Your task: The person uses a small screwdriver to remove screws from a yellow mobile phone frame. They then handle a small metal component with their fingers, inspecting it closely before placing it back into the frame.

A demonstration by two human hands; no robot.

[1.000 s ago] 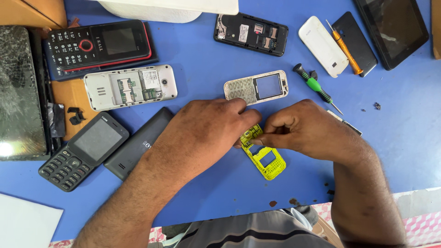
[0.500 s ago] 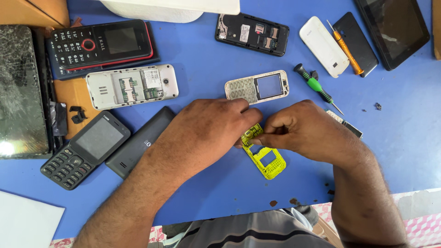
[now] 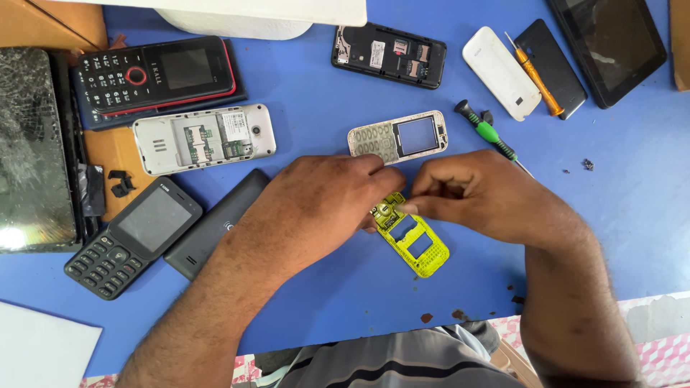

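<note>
Blue tabletop [image 3: 302, 115] is strewn w/ phone parts: a black-and-red keypad phone [image 3: 154, 75] top left, an opened white phone [image 3: 203, 138], a cracked tablet [image 3: 32, 147] at the left edge, a green screwdriver [image 3: 489, 133] and an orange screwdriver [image 3: 535, 75] to the right. A yellow phone frame [image 3: 417, 244] is pinched at its top end betw. left hand [image 3: 316, 208] and right hand [image 3: 481, 194], its lower end lying on the table at centre. Vs. 0.5 s ago, grip and frame position are unchanged.
</note>
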